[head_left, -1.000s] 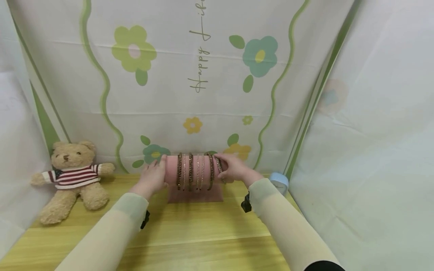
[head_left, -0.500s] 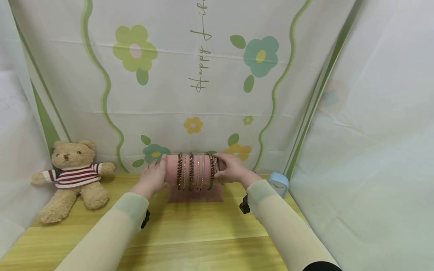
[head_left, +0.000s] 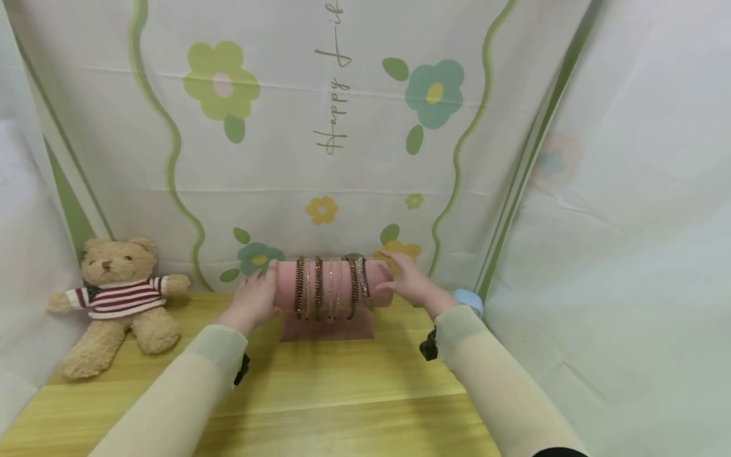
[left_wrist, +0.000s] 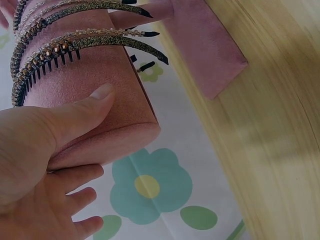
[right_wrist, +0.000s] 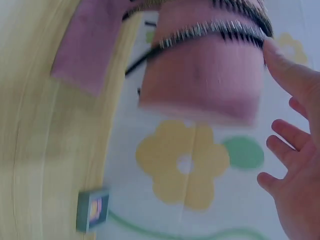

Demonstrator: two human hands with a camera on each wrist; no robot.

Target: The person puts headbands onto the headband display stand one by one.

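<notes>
A pink, velvety headband stand (head_left: 287, 287) lies crosswise at the back of the table, a horizontal roll on a flat base. Several glittery headbands are arched over it, some with comb teeth. My left hand (head_left: 254, 299) holds the roll's left end; in the left wrist view its thumb (left_wrist: 82, 112) lies on the velvet and its fingers are past the end. At the right end, my right hand (head_left: 414, 282) is open with fingers spread. In the right wrist view its thumb tip is close to the rightmost silvery headband (right_wrist: 200, 33).
A teddy bear (head_left: 122, 292) in a striped sweater sits at the left of the wooden table (head_left: 342, 387). A small blue clock (head_left: 469, 298) stands at the right, partly behind my right sleeve. Flower-printed cloth (head_left: 354, 171) hangs behind and at both sides.
The rightmost headband has shifted left along the roll, close beside its neighbour. My right hand has let go of it and drawn back to the right. My left hand stays at its end.
</notes>
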